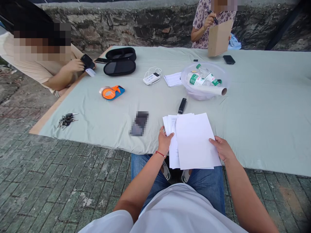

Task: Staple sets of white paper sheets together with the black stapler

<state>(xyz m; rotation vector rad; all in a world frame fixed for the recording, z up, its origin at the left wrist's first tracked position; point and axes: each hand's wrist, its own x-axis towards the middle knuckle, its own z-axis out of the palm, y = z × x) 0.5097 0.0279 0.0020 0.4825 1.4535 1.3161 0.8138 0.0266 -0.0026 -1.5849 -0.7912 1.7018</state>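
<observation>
Both of my hands hold white paper sheets at the table's near edge, above my lap. My left hand [166, 139] pinches the left side of a paper stack [173, 155], thumb on top; some sheets in it carry printed lines. At the right, my right hand [221, 148] grips the edge of a blank top sheet [195, 139], which overlaps the stack at a slight angle. The fingers beneath the paper are hidden. Just beyond the sheets lies a small black device [182, 105]. A blurred dark rectangular item [139, 123] rests to the left.
On the cloth-covered table [264, 113] are keys [66, 119], an orange-and-blue tape dispenser [112, 92], a black case [119, 66], a white corded device [152, 78] and a basin [201, 94] with bottles. One person sits left; another at the far side holds a cardboard piece [219, 38].
</observation>
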